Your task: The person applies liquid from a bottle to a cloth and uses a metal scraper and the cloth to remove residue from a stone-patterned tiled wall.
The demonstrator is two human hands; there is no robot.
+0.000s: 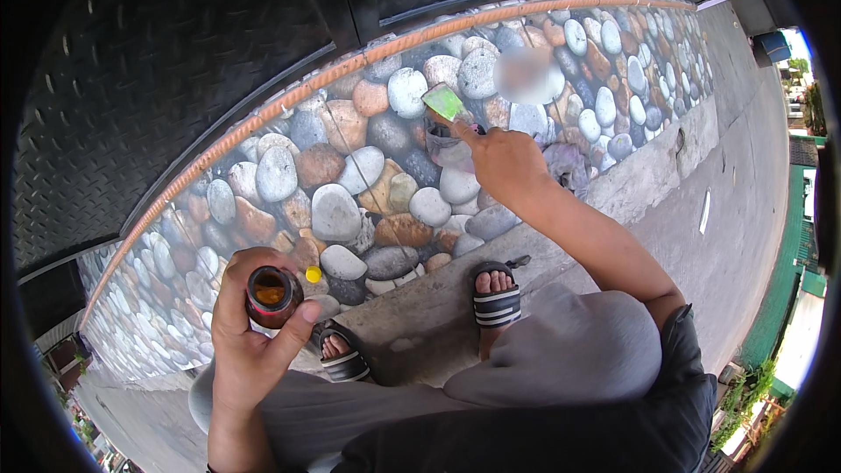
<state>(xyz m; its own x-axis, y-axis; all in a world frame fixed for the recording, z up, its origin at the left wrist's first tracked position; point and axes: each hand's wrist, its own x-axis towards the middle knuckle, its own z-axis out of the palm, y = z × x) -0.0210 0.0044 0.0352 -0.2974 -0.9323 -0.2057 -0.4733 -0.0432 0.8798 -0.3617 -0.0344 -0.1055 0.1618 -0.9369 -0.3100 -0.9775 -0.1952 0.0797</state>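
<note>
Left hand [243, 328] and right hand [511, 162] are kept apart, clamped at eight o'clock on an already opened brown bottle [272, 294] and at twelve on a green flat tool [444, 102]; what remains cannot be judged.

We record a pebble-patterned surface [336, 213] in grey, white and rust; along its far edge, an orange-brown border strip [368, 58]; beyond it, black diamond-tread metal [219, 44]; against it, a green tool [444, 103], yellow cap [313, 274], brown bottle [272, 298]; on its near side, black-and-white striped sandals [497, 307].
</note>
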